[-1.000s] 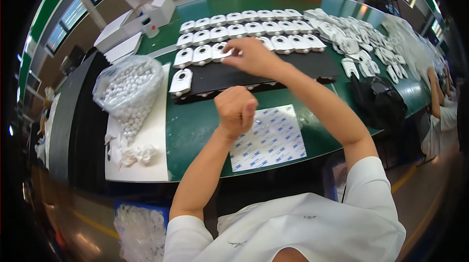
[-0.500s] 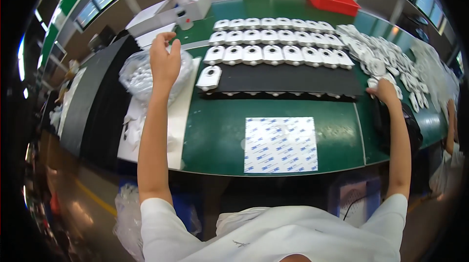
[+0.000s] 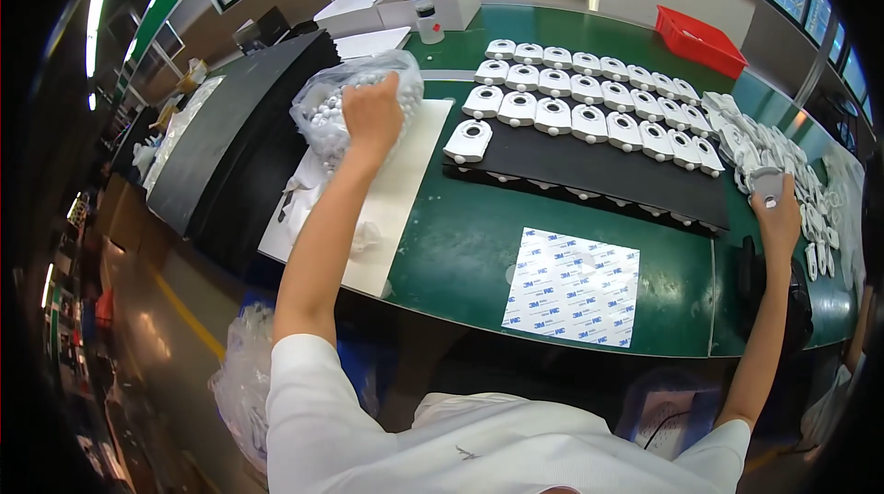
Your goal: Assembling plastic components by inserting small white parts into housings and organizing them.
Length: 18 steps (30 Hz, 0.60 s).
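Note:
My left hand [image 3: 374, 118] is at a clear plastic bag [image 3: 308, 107] of small white balls, its fingers curled down over them. Whether a ball is between the fingertips is hidden. On the far right, my right hand [image 3: 779, 218] grips a white plastic housing [image 3: 765, 183] with a rounded end, beside a heap of similar parts [image 3: 799, 158]. Rows of white housings [image 3: 552, 115] with round holes stand on a black foam board [image 3: 589, 167], white balls at their near ends. One housing [image 3: 468, 141] sits alone at the board's front left corner.
A printed white sheet [image 3: 573, 287] lies on the green table [image 3: 451, 264] before me. Black foam slabs [image 3: 235, 144] are stacked at left. Behind are white boxes [image 3: 451, 1], a small bottle [image 3: 428, 24] and a red tray [image 3: 702, 41]. A black object [image 3: 797, 305] lies near my right forearm.
My left hand has come down from the air onto the bag, fingers curling in. My right hand has lifted a white housing from the heap. The view has turned left.

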{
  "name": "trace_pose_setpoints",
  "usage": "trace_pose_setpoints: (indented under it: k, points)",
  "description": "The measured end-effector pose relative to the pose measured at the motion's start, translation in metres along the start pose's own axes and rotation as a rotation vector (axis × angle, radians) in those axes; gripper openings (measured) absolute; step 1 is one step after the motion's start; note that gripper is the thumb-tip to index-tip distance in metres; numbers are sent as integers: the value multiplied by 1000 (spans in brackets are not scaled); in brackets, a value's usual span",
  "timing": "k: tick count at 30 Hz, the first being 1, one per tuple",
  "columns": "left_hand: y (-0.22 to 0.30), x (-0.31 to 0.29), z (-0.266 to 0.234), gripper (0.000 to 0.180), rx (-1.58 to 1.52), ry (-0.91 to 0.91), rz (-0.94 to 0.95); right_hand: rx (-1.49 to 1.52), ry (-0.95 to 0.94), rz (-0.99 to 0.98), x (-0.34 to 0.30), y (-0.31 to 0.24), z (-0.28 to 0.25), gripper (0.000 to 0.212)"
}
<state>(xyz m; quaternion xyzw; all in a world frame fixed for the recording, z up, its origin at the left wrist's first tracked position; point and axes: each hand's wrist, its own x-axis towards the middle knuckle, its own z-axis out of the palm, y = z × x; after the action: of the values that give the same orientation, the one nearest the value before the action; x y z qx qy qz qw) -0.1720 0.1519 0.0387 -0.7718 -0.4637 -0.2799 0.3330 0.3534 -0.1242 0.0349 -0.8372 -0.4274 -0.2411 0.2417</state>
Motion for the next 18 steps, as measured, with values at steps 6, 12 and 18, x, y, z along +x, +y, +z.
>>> trace_pose_setpoints:
  k: [6,12,18]
  points:
    - [-24,-6,5,11,-10,-38,-216,460,-144,-109,-53,-54,-25,38]
    - [12,-37,-17,33,-75,-178,188,823,-270,-137,-96,-72,-16,37]
    - [-46,10,-30,33,-491,-269,-322,864,-394,14,-121,-68,-6,33]
